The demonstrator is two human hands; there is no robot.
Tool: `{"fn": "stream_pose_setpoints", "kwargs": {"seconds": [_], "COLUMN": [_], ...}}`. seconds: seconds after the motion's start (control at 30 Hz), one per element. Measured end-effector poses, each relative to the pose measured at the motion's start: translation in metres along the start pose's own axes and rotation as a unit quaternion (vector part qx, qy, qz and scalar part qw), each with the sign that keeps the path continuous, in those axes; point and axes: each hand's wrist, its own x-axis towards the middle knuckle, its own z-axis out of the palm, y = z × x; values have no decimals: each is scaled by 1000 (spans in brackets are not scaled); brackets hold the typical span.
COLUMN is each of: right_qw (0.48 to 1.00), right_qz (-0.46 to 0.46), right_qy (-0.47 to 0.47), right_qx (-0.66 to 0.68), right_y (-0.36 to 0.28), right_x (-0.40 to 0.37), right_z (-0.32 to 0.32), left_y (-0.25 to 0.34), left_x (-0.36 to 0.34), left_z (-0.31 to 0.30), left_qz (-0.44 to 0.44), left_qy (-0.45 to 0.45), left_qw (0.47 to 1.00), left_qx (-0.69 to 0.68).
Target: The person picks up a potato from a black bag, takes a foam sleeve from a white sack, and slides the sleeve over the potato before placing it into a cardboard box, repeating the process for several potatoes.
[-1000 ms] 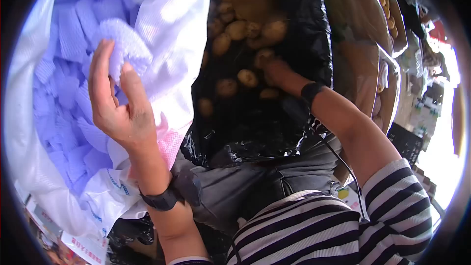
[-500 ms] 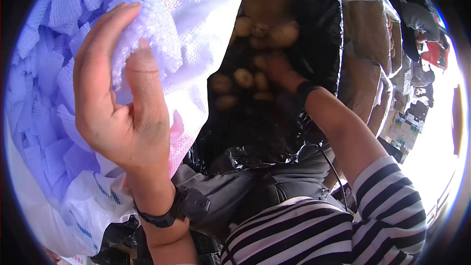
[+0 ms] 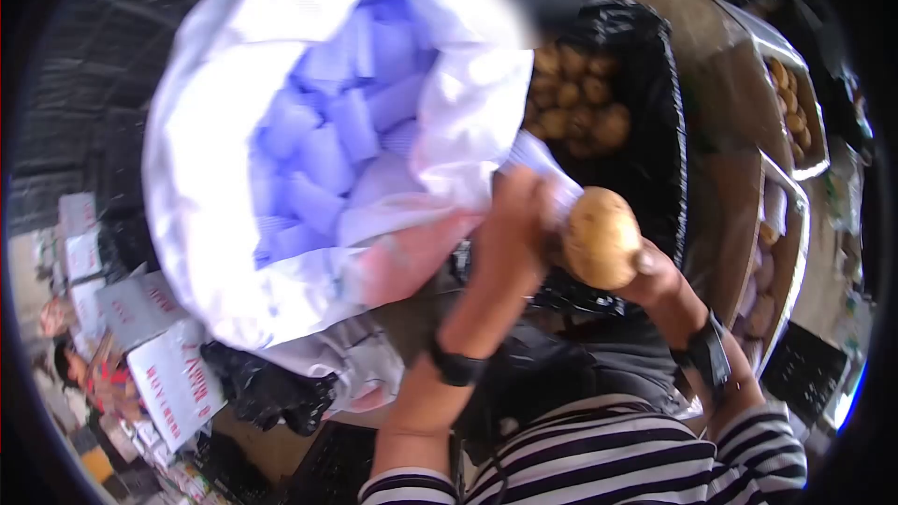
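Note:
A large yellow-brown potato [image 3: 601, 238] is gripped in my right hand [image 3: 654, 276], fingers closed around its lower right side. Just left of it my left hand [image 3: 520, 210], smeared by motion, is closed on a whitish-purple foam net sleeve [image 3: 552, 164]. The sleeve's edge comes right up to the potato. Under and behind both hands is a container lined with black plastic [image 3: 662, 140], with several more potatoes [image 3: 571, 98] inside.
On the left stands a big white woven sack [image 3: 201, 196] full of purple-tinted foam sleeves [image 3: 323, 164]. Open cartons of potatoes [image 3: 790, 108] line the right side. Flattened cartons [image 3: 176, 382] and a person [image 3: 108, 379] are at lower left.
My right hand has come up out of the black-lined container with a potato. My left hand has moved right, from over the sack to beside the potato. The view has shifted.

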Motion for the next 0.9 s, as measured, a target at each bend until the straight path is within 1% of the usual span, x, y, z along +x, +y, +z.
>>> {"fn": "stream_pose_setpoints", "kwargs": {"seconds": [0.03,0.07,0.1,0.13,0.17,0.2,0.23,0.27,0.3,0.33,0.37,0.4,0.43,0.5,0.57,0.6,0.63,0.67,0.7,0.73,0.77,0.8,0.83,0.87,0.9], "right_qw": [1000,999,996,996,998,994,986,978,976,970,966,895,918,875,880,791,784,713,640,518,514,434,394,416,437], "right_qz": [-11,-30,-49,-53,-33,-15,-2,-2,-6,-43,-125,-181,-196,-252,-299,-329,-368,-417,-448,-404,-457,-358,-338,-242,-143], "right_qy": [17,24,38,31,47,70,71,92,79,94,78,159,171,261,310,384,396,438,488,577,583,661,672,665,645], "right_qx": [10,33,57,59,-14,-85,-152,-190,-203,-221,-212,-376,-300,-321,-199,-344,-304,-355,-388,-486,-432,-497,-528,-571,-610], "right_y": [5,9,12,11,9,7,5,5,5,10,11,14,23,41,35,16,0,-9,-19,-25,-27,-19,-13,-5,4], "right_x": [-4,-3,-1,-2,-4,-7,-6,-8,-9,-10,-12,-19,-24,-28,-65,-96,-129,-155,-182,-212,-228,-250,-257,-260,-260], "right_z": [0,4,6,6,4,2,1,4,4,4,11,8,6,-11,-29,-40,-44,-64,-74,-89,-113,-139,-156,-176,-195], "left_y": [23,32,37,36,35,37,41,40,49,55,50,53,60,75,64,39,14,-28,-75,-118,-163,-207,-215,-223,-212], "left_x": [-6,-14,-13,-15,-16,-15,-13,-16,-19,-19,-28,-30,-28,-34,-22,-13,-5,15,15,11,5,-4,-8,-13,-15], "left_z": [-1,8,7,2,0,-6,-12,-16,-22,-24,-15,-11,-8,-14,-22,-39,-56,-86,-111,-137,-161,-178,-177,-175,-169], "left_qz": [-62,-136,-206,-202,-336,-458,-416,-351,-305,-280,-226,-163,-13,120,192,80,-37,-10,-40,-69,-64,-79,-89,-100,-82], "left_qy": [-30,-15,-2,-2,24,42,99,92,83,67,68,59,53,-107,-62,-21,12,-34,-86,-136,-136,-191,-217,-243,-278], "left_qw": [991,973,941,943,859,739,774,875,923,916,942,974,997,986,978,996,999,980,951,909,908,904,900,894,898], "left_qx": [-111,-188,-270,-263,-384,-492,-467,-321,-221,-279,-238,-147,-49,-47,-54,-17,13,198,294,387,391,374,368,362,330]}}
